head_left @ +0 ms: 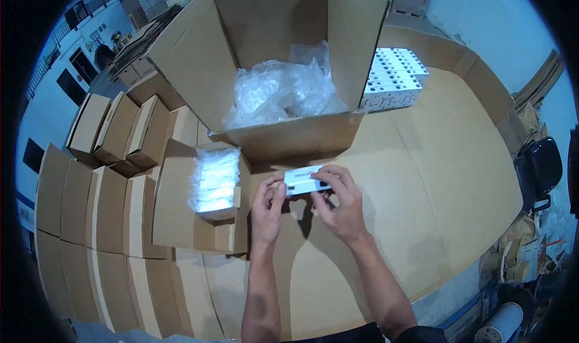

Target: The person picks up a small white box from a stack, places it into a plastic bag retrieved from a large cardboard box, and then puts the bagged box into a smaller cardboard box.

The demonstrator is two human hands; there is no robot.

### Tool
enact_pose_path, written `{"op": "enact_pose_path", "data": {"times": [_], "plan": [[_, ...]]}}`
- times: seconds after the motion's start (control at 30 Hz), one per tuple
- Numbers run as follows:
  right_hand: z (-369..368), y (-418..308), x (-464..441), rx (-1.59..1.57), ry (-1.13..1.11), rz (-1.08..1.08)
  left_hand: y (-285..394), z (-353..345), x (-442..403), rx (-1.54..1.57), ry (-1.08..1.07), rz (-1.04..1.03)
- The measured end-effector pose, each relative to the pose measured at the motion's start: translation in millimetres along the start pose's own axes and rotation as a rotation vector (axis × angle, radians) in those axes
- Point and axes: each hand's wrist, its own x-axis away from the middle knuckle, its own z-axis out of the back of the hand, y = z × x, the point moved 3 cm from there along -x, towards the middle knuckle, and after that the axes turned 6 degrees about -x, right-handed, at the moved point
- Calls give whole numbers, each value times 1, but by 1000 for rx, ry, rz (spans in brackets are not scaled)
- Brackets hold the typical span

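- The white device (295, 175) is on the near side of the large carton (301, 139), apparently raised, with its shadow falling below.
- The left hand (265, 213) has its grip pinched on the device's left end; the right hand (345, 207) grasps the right end, fingers over the top.
- The step in hand looks like two-handed handling or inspection; shifting the device calls for light support at both ends, I judge.
- Crumpled clear plastic wrap (280, 89) lies inside the large carton.
- A smaller open carton (175, 204), left of the large carton and nearer the person, holds a row of wrapped items (217, 177).
- Farther left of the large carton are rows of brown cartons (108, 210).
- Stacked white units (392, 95) are just right of the large carton.
- The cardboard-covered surface (434, 180) spreads right of the large carton to a raised cardboard edge (482, 80).
- Beyond that, well right, is a black chair (538, 168); flattened cardboard (145, 41) is piled behind and left of the large carton.
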Motion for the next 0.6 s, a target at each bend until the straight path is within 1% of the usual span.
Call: {"op": "enact_pose_path", "data": {"times": [0.03,0.07,0.13,0.2,0.27,0.3,0.43,0.53,0.6], "plan": [[0,-2,-1,-27,13,46,0,-2,-1,44,-7,26],[1,-5,-1,-29,12,29,-4,0,-2,101,-7,42],[1,-2,0,-37,6,8,-4,4,-4,77,-3,56],[1,13,3,-97,57,-75,-8,5,-4,52,-2,73],[1,16,3,-149,69,-107,-12,5,-5,-28,2,24],[2,18,3,-197,87,-139,-11,4,-5,-29,6,23],[4,30,5,-198,83,-157,-11,0,-3,-1,11,24],[3,34,5,-225,45,-163,-10,1,-4,-7,18,17],[1,33,5,-307,-21,-220,-12,2,-3,-29,14,29]]}}
